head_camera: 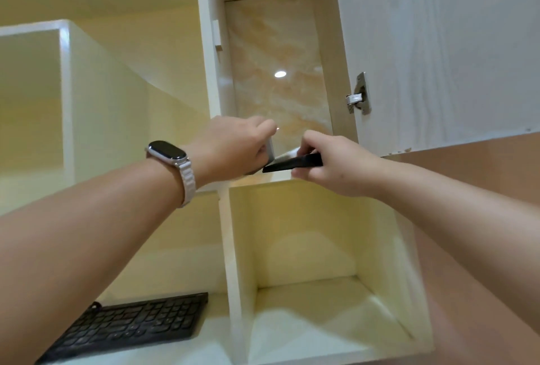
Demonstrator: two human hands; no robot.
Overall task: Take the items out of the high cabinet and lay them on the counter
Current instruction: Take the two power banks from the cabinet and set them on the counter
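Observation:
I look up into the high cabinet [274, 57], whose door [438, 43] stands swung out to the right. Both hands reach to its bottom shelf edge. My left hand [233, 145], with a smartwatch on the wrist, is closed around a small silver-grey item [271, 149], mostly hidden by the fingers. My right hand [336, 165] pinches a flat black item [295, 163] held nearly level at the cabinet's lip. The two items almost touch. The rest of the cabinet interior that I can see holds nothing else.
Below the cabinet are open cream shelf cubbies [306, 247]. A black keyboard [131, 323] lies in the lower left cubby. A metal hinge [359, 94] sticks out from the door. A white box-like shelf unit [64, 87] stands at the left.

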